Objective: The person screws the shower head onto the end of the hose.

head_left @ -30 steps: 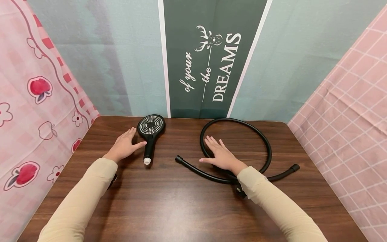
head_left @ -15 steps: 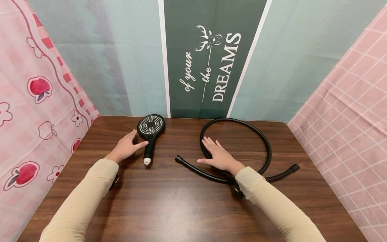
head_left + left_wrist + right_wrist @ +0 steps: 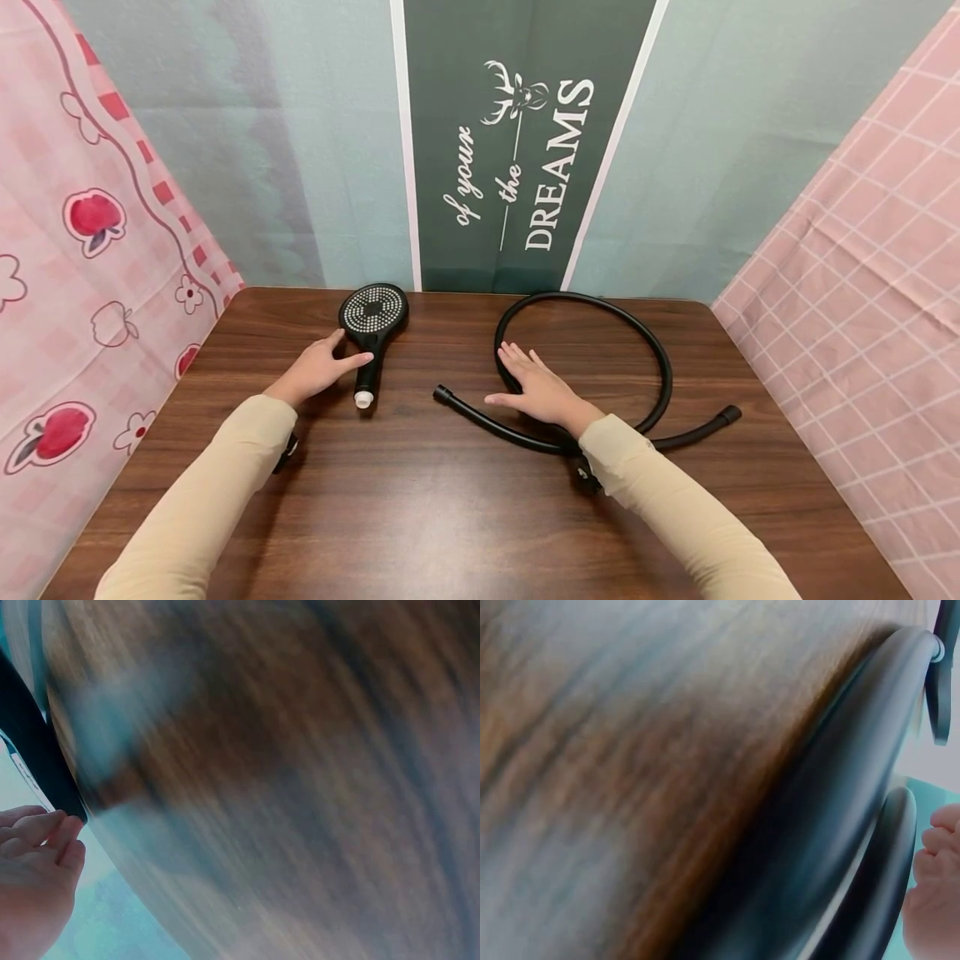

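Note:
A black handheld shower head [image 3: 372, 310] lies face up on the left of the table, its white threaded end [image 3: 363, 400] towards me. My left hand [image 3: 315, 371] is beside it, thumb over the handle and fingers by the neck. In the left wrist view, the fingertips [image 3: 69, 829] appear at the dark shower head [image 3: 41, 750]; contact is hard to judge. A black shower hose [image 3: 665, 367] lies looped on the right, both ends showing. Over the loop's left side my right hand [image 3: 542, 393] spreads its fingers. The hose [image 3: 847, 765] runs close past that hand in the right wrist view.
The brown wooden table [image 3: 435, 508] meets a printed blue-green curtain [image 3: 345, 167] at its back edge. Pink cloths [image 3: 862, 275] hang along both sides. A black wrist-worn device [image 3: 587, 477] shows under the right cuff, close to the hose.
My left hand has edged right, its thumb reaching further over the handle. The right hand has shifted slightly left above the hose. Shower head and hose lie as before.

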### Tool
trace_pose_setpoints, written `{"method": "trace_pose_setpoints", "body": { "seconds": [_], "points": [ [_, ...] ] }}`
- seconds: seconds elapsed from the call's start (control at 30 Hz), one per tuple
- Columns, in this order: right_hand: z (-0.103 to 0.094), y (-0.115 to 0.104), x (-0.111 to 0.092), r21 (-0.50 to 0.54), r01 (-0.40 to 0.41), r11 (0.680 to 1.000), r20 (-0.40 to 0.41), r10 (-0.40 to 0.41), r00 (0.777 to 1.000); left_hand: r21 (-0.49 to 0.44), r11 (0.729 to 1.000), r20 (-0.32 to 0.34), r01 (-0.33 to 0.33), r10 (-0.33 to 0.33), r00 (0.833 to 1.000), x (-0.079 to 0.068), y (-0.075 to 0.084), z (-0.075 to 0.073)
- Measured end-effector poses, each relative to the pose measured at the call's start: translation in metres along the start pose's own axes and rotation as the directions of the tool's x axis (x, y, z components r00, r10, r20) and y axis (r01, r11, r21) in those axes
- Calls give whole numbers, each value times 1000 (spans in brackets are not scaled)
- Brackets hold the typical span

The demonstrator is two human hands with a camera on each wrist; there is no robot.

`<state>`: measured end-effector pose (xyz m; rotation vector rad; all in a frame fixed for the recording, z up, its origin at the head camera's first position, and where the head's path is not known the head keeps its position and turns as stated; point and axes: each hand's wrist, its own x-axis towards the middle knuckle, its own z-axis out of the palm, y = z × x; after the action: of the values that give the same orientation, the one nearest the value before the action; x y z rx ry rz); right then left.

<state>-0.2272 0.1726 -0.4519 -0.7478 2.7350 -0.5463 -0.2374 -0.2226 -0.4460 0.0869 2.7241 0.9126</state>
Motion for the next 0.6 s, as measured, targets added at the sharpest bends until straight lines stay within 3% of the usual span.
{"method": "trace_pose_setpoints", "body": {
  "seconds": [0.6],
  "points": [
    [6, -8, 3, 60, 60, 996, 28, -62, 998, -81, 994, 33, 73, -70, 997, -2, 5, 7]
  ]
}}
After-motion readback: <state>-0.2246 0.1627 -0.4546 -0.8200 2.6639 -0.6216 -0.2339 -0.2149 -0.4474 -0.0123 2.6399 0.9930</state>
